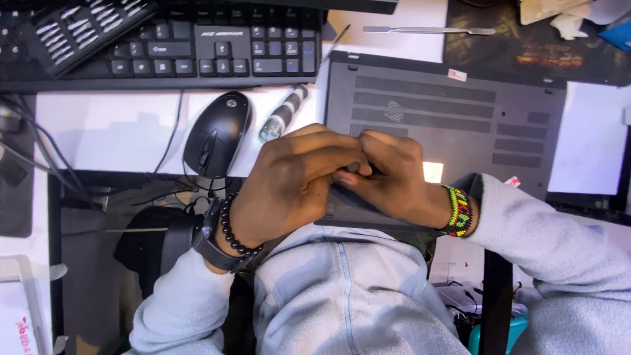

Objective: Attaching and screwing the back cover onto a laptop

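Resting bottom-up on the white surface (105, 131), a dark grey laptop (460, 118) serves as the landmark for everything around it, its vented underside facing the camera. Both hands meet at the laptop's near edge, close to its left corner. The left hand (289, 184) curls over from the left with its fingers bent and drawn together, and the right hand (388, 177) comes in from the right, its fingers folded against those of the left. Between the two sets of fingertips sits a small dark part (355, 167), pinched right at the laptop's edge; what kind of part it is cannot be told, nor which hand truly grips it. The left wrist carries a black watch (210, 240) and a string of black beads (230, 227); the right wrist carries a beaded band (459, 212) of green, yellow and red. Both arms are in pale grey sleeves.

Just left of the laptop lies a screwdriver (282, 113) with a black and clear handle, pointing up toward the laptop's far left corner. Farther left of the laptop sits a black mouse (217, 135), and beyond that, up and left of the laptop, a black keyboard (197, 49). Past the laptop's far edge lies a thin metal pry tool (427, 30).
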